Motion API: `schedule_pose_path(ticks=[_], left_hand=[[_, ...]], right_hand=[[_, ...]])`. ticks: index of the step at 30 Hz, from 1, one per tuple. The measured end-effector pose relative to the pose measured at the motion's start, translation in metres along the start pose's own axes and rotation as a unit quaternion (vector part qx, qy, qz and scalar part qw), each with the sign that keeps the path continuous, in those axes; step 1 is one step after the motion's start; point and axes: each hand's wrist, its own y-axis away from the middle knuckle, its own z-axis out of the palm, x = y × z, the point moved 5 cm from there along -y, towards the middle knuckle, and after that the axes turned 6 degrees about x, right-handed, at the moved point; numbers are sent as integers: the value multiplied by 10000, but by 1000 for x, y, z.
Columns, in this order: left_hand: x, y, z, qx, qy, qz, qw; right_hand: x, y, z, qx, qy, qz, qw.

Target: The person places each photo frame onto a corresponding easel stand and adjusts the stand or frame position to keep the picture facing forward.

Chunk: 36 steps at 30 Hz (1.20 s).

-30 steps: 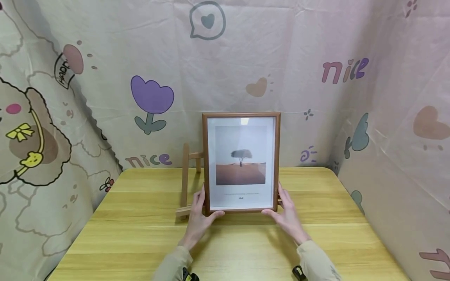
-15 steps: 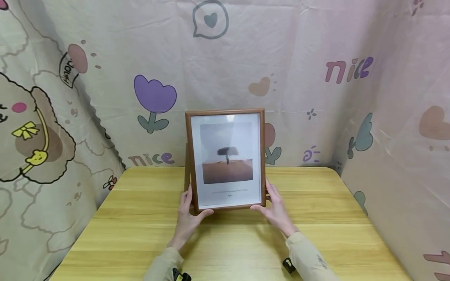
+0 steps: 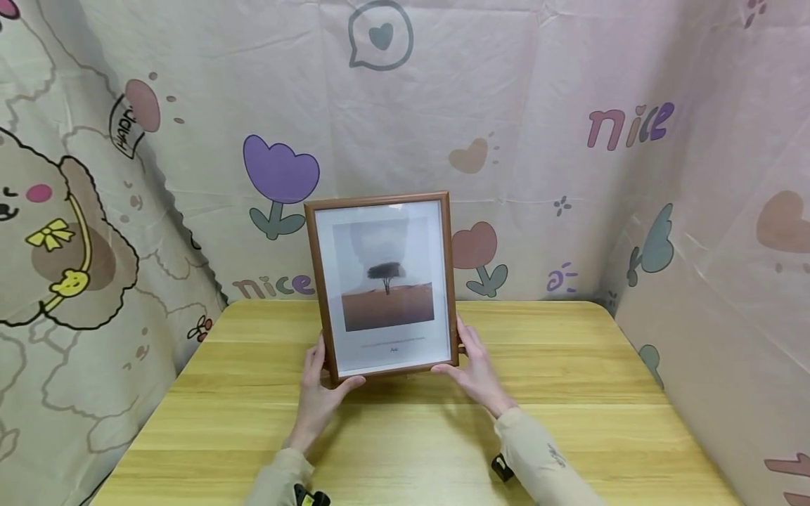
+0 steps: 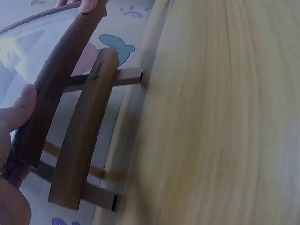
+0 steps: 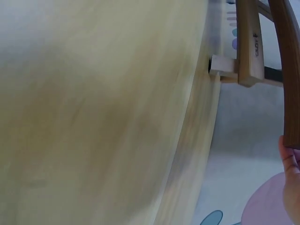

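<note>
A brown wooden picture frame with a print of a tree stands nearly upright between my hands in the head view, its left side a little lower. My left hand grips the lower left corner, thumb in front and fingers round the side. At the lower right corner my right hand holds it the same way. Behind the frame, hidden in the head view, is a wooden easel; its ledge bar and legs show close below the frame's bottom rail in the left wrist view. The right wrist view shows the easel's ledge too.
The easel stands on a wood-grain table, near its back edge. A cloth backdrop with printed flowers and words hangs behind the table and along both sides.
Both hands have carried the picture frame leftward, and it has tilted slightly, left side down. The easel, seen left of the frame earlier, is now covered by it in the head view.
</note>
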Motion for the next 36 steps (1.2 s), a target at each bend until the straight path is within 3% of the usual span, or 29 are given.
schedule_pose_path(ticks=[7, 18, 36], left_hand=[[-6, -3, -11, 77, 42, 35, 10000], [-19, -6, -24, 29, -153, -215, 9996], [-32, -7, -30, -43, -333, -437, 9985]], right_hand=[[-2, -5, 13, -17, -18, -145, 9999], [-4, -10, 31, -134, -75, -161, 9998], [-1, -15, 48, -209, -15, -160, 9997]])
